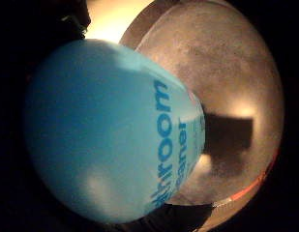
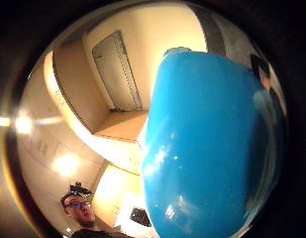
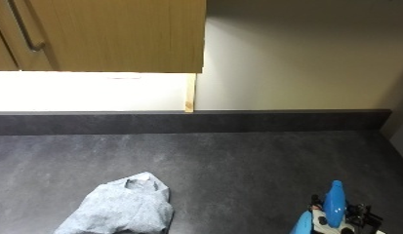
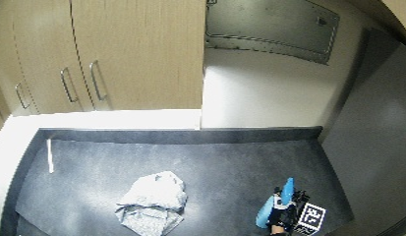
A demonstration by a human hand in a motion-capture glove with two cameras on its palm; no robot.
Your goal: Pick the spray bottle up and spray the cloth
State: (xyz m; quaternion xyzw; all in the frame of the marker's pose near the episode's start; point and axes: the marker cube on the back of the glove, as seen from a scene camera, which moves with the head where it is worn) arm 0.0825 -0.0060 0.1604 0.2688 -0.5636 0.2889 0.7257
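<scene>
Down at the near right corner of the dark grey worktop there's a blue spray bottle, and the person's gloved right hand is wrapped around it, fingers curled round the bottle's body. The bottle looks lifted off the surface, nozzle end pointing up and away toward the back wall, though whether its base is completely clear of the worktop is hard to tell from the outside view. Both palm views are mostly filled with blue plastic, so the bottle is right up against the palm; one of them shows part of the label, reading something like "bathroom cleaner".

The cloth is a crumpled light grey heap lying on the worktop well to the left of the bottle, not touching it or the hand.

Behind all this, wooden wall cabinets with metal handles hang over the back of the worktop.
</scene>
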